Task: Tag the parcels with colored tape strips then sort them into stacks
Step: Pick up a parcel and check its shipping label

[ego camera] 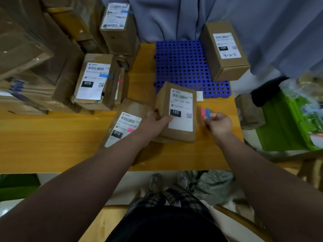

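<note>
Right up close, the left hand (157, 123) gripped the 102 parcel (181, 102) by its left edge, with the thumb lying on the white label. I think this was to stop the box sliding while a strip goes on. The hand sat at the parcel's 8 o'clock.

The right hand (219, 124) pinched a pink strip (202, 113) and a blue strip (208, 113) between thumb and fingertips. The strips stuck up, as if ready for one colour to be picked. They were just beside the parcel, at its 3 o'clock, and not touching it. No strip showed on that label, so the box looked untagged.

A pink-tagged 010 parcel (122, 126) lay on the yellow table (52, 137) at 8 o'clock from the 102 parcel, partly under the left arm.

Farther off, at 10 o'clock, a blue-tagged 010 parcel (92, 81) sat on top of a pile, maybe the blue stack.

At 12 o'clock lay a blue holed mat (181, 65). A brown box (225, 49) stood on its far right side, at 1 o'clock, with no strip that I could see.

Far away at 11 o'clock, a tall box (117, 23) had a blue strip too.
</note>
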`<action>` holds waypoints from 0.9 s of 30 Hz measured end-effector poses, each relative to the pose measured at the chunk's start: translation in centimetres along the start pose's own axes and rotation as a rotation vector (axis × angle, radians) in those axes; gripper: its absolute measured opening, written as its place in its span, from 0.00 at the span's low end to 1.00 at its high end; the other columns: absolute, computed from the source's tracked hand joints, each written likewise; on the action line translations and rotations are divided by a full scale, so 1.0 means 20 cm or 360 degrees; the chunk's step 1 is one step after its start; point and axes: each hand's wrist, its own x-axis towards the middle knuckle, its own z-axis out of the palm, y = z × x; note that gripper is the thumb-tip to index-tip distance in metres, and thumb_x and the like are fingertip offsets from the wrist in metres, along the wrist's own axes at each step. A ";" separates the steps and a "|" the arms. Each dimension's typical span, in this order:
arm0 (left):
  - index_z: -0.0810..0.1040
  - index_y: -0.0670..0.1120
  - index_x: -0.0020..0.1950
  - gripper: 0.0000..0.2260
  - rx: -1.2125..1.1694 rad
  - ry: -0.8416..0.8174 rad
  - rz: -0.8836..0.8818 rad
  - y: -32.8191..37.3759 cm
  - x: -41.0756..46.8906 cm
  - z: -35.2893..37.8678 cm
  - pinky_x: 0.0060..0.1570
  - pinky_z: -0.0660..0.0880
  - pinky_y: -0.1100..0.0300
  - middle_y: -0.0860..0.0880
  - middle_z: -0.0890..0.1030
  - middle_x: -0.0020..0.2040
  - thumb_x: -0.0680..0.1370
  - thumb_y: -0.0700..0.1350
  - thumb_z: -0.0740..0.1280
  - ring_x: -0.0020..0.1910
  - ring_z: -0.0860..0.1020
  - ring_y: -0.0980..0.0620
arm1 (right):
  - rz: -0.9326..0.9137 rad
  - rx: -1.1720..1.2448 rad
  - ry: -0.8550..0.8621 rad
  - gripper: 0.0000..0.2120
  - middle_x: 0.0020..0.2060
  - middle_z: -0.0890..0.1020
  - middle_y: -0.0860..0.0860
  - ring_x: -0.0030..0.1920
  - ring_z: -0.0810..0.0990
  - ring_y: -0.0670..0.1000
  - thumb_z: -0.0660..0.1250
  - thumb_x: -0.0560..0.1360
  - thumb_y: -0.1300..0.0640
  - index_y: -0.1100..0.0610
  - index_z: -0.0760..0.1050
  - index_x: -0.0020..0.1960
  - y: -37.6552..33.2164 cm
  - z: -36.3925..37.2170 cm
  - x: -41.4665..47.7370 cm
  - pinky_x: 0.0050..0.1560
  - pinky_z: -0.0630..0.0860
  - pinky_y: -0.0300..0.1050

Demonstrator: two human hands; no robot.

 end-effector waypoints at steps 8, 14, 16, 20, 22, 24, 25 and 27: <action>0.62 0.39 0.70 0.24 0.1165 0.0363 0.0218 0.04 0.01 0.09 0.56 0.72 0.49 0.38 0.65 0.68 0.78 0.44 0.66 0.60 0.73 0.38 | 0.0080 0.0284 -0.0409 0.11 0.38 0.82 0.54 0.28 0.80 0.41 0.65 0.78 0.64 0.64 0.74 0.60 -0.13 -0.04 -0.11 0.32 0.77 0.34; 0.76 0.42 0.64 0.16 0.0843 0.0588 0.1050 0.14 -0.09 0.05 0.53 0.70 0.66 0.44 0.74 0.58 0.77 0.41 0.67 0.51 0.77 0.49 | -0.0076 0.0429 -0.0575 0.02 0.31 0.82 0.49 0.28 0.79 0.42 0.69 0.75 0.64 0.60 0.79 0.44 -0.27 -0.01 -0.26 0.29 0.73 0.34; 0.80 0.39 0.59 0.13 0.0884 0.0661 0.1325 0.15 -0.13 0.04 0.49 0.66 0.72 0.43 0.78 0.52 0.74 0.39 0.70 0.47 0.76 0.51 | -0.0115 0.0455 -0.0660 0.02 0.33 0.83 0.51 0.32 0.81 0.46 0.69 0.75 0.65 0.61 0.80 0.44 -0.32 0.01 -0.30 0.33 0.77 0.37; 0.81 0.40 0.56 0.13 0.1024 0.0642 0.1466 0.17 -0.15 0.02 0.47 0.73 0.62 0.42 0.81 0.51 0.73 0.41 0.71 0.47 0.79 0.46 | -0.0169 0.0328 -0.0779 0.06 0.34 0.83 0.53 0.36 0.82 0.50 0.66 0.77 0.62 0.59 0.80 0.43 -0.38 0.03 -0.34 0.42 0.80 0.43; 0.81 0.42 0.57 0.13 0.0980 0.0661 0.1371 0.18 -0.18 0.01 0.46 0.69 0.69 0.45 0.81 0.53 0.74 0.42 0.71 0.44 0.77 0.52 | -0.0187 0.0226 -0.0816 0.08 0.36 0.83 0.54 0.37 0.82 0.50 0.64 0.78 0.62 0.59 0.80 0.43 -0.40 0.04 -0.37 0.41 0.80 0.41; 0.80 0.43 0.59 0.13 0.0974 0.0652 0.1290 0.19 -0.20 0.00 0.45 0.63 0.73 0.46 0.80 0.54 0.75 0.44 0.70 0.44 0.73 0.56 | -0.0199 0.0155 -0.0869 0.08 0.38 0.83 0.55 0.38 0.82 0.51 0.63 0.78 0.62 0.59 0.80 0.45 -0.41 0.05 -0.39 0.41 0.80 0.40; 0.80 0.44 0.60 0.14 0.1002 0.0632 0.1264 0.19 -0.20 -0.01 0.44 0.62 0.73 0.46 0.80 0.54 0.75 0.45 0.70 0.44 0.72 0.57 | -0.0208 0.0132 -0.0888 0.07 0.38 0.83 0.55 0.39 0.82 0.51 0.63 0.78 0.62 0.59 0.80 0.45 -0.42 0.05 -0.39 0.41 0.80 0.40; 0.78 0.46 0.62 0.16 0.1131 0.0625 0.1237 0.20 -0.22 -0.04 0.44 0.64 0.70 0.47 0.78 0.54 0.76 0.49 0.69 0.46 0.72 0.56 | -0.0224 0.0108 -0.0921 0.07 0.38 0.83 0.55 0.40 0.82 0.51 0.63 0.79 0.62 0.59 0.80 0.46 -0.43 0.06 -0.41 0.43 0.80 0.40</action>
